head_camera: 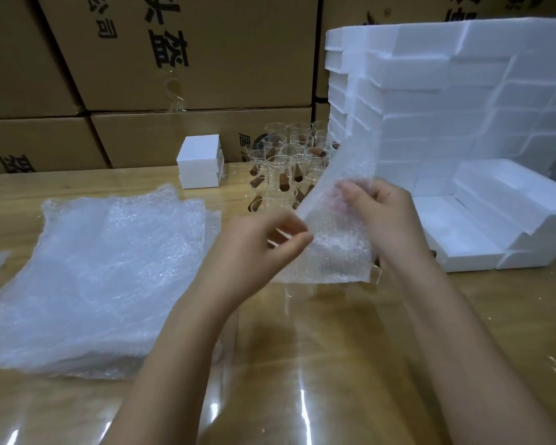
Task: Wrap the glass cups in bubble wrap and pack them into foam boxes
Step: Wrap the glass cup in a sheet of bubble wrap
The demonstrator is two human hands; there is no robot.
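Both my hands hold one sheet of bubble wrap upright above the table's middle. My left hand pinches its near left edge. Gripping the sheet from the right side is my right hand, fingers curled over it. A glass cup shows faintly under the sheet's lower edge; how it sits I cannot tell. A thick stack of bubble wrap sheets lies flat on the left. Several clear glass cups stand grouped at the back centre. Open foam boxes lie at the right.
A tall stack of white foam box pieces rises at the back right. A small closed foam box stands left of the cups. Brown cardboard cartons wall off the back. The wooden table has a glossy clear cover.
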